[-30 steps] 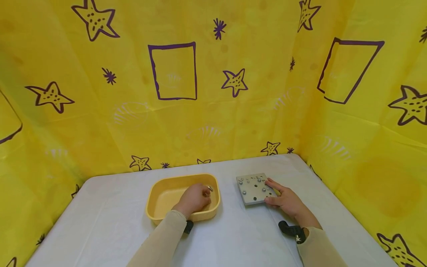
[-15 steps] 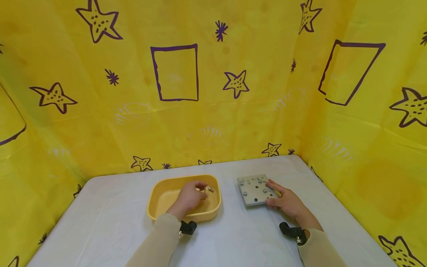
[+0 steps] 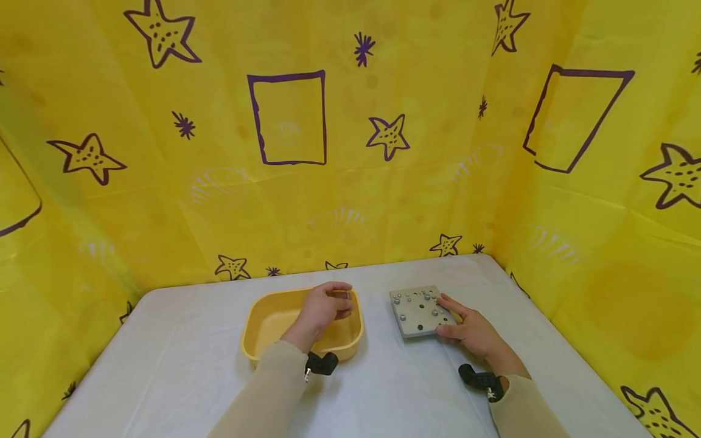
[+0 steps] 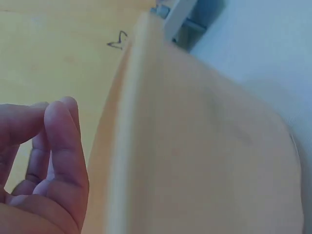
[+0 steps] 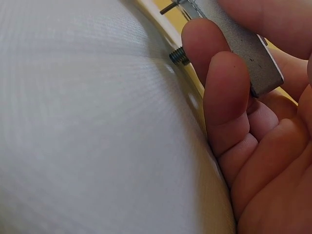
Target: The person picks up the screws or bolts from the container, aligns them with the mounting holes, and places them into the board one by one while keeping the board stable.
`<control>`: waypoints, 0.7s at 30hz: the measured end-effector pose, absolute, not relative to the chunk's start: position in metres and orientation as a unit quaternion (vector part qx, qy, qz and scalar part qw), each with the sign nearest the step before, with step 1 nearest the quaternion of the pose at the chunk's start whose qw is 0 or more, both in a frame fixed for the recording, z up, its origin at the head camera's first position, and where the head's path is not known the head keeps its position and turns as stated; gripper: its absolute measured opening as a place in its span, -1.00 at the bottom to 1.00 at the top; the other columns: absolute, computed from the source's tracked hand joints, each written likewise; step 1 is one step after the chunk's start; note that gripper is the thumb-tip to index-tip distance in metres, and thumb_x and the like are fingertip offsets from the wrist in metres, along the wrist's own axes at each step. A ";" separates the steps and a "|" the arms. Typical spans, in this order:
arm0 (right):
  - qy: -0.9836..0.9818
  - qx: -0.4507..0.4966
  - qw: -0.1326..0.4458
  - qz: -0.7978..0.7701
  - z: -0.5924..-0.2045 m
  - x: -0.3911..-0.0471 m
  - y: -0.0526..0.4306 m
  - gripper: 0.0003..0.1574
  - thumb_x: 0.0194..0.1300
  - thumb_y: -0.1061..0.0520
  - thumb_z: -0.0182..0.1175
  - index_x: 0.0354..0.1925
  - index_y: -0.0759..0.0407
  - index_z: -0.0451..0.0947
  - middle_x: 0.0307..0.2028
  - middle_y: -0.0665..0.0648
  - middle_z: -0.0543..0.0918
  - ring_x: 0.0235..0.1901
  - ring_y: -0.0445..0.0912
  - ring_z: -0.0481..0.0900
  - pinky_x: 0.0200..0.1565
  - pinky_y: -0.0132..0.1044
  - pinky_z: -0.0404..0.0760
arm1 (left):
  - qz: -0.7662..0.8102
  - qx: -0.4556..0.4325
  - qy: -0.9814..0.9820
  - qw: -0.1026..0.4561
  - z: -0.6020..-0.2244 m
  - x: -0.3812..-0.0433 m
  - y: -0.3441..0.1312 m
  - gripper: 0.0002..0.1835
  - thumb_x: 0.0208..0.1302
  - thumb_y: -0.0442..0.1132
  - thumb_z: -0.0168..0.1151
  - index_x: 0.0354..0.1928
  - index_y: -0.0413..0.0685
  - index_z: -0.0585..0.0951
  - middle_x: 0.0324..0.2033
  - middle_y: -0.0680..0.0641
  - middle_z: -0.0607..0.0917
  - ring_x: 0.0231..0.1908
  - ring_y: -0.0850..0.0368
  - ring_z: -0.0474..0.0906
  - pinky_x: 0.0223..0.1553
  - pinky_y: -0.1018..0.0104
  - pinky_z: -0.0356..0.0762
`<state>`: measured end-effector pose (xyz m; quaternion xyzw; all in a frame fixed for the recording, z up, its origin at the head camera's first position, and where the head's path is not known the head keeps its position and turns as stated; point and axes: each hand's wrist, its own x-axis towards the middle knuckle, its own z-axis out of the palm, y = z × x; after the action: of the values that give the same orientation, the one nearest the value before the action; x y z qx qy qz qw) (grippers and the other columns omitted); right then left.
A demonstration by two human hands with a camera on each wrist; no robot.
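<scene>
My left hand [image 3: 322, 309] is over the right end of a yellow plastic tray [image 3: 344, 354], pinching a small thin screw [image 3: 348, 296] upright between thumb and finger. In the left wrist view the fingertips meet beside the tray's blurred wall [image 4: 209, 146], and the screw is hidden. My right hand [image 3: 473, 331] grips the right edge of a square grey metal plate [image 3: 412, 314], which has several holes and bolts. The right wrist view shows fingers under the plate [image 5: 258, 63], with a threaded bolt end [image 5: 178, 56] sticking out of its underside.
The tray and plate are side by side over a white-covered table [image 3: 394, 389]. A yellow patterned curtain [image 3: 350, 201] encloses the back and sides. Black wrist cameras [image 3: 323, 364] are strapped to both forearms.
My left hand has risen from inside the tray toward its right rim, the screw now between its fingers. It covers the loose bolt seen in the tray earlier. The right hand and plate stay put.
</scene>
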<state>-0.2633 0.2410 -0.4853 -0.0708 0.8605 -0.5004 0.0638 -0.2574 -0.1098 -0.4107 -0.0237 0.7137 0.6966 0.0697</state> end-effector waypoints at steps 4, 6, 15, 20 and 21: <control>0.860 -0.070 0.065 -0.502 -0.485 -0.264 0.241 0.10 0.05 -0.24 0.48 0.48 -0.03 0.29 0.52 -0.08 0.08 0.49 0.18 -0.12 0.35 0.29 -0.18 | 0.711 -0.013 0.700 0.073 -0.407 -0.262 -0.093 -0.72 0.30 -0.50 0.25 0.03 -0.20 0.65 -0.11 -0.22 0.63 -0.21 -0.04 0.69 -0.17 0.23 0.65; 0.859 -0.070 0.064 -0.503 -0.485 -0.263 0.242 0.11 0.05 -0.24 0.48 0.48 -0.02 0.30 0.52 -0.08 0.08 0.49 0.18 -0.11 0.35 0.30 -0.17 | 0.721 -0.010 0.688 0.078 -0.405 -0.265 -0.083 -0.74 0.32 -0.48 0.25 0.02 -0.19 0.65 -0.10 -0.23 0.64 -0.21 -0.03 0.70 -0.16 0.23 0.65; 0.862 -0.076 0.061 -0.498 -0.482 -0.263 0.241 0.07 0.09 -0.21 0.47 0.48 0.00 0.29 0.52 -0.03 0.09 0.49 0.19 -0.12 0.35 0.30 -0.17 | 0.753 -0.030 0.654 0.067 -0.402 -0.283 -0.039 -0.74 0.30 -0.49 0.26 0.00 -0.17 0.67 -0.17 -0.21 0.67 -0.25 -0.04 0.70 -0.21 0.27 0.65; 0.857 -0.083 0.055 -0.506 -0.483 -0.260 0.239 0.04 0.11 -0.17 0.47 0.47 0.03 0.31 0.52 -0.01 0.11 0.48 0.19 -0.09 0.35 0.28 -0.16 | 0.748 -0.034 0.660 0.060 -0.409 -0.289 -0.025 -0.76 0.29 -0.49 0.27 -0.03 -0.18 0.68 -0.19 -0.19 0.69 -0.28 -0.01 0.68 -0.23 0.28 0.65; 0.855 -0.080 0.059 -0.508 -0.484 -0.259 0.238 0.04 0.11 -0.17 0.47 0.47 0.02 0.31 0.52 -0.02 0.11 0.48 0.18 -0.09 0.35 0.28 -0.15 | 0.745 -0.037 0.664 0.061 -0.411 -0.289 -0.023 -0.77 0.29 -0.49 0.27 -0.04 -0.18 0.68 -0.19 -0.19 0.69 -0.28 0.00 0.67 -0.23 0.28 0.65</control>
<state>-0.2587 0.2385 -0.4842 -0.0804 0.8555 -0.5081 0.0592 -0.2887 -0.0232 -0.4112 -0.0369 0.6636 0.7447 0.0606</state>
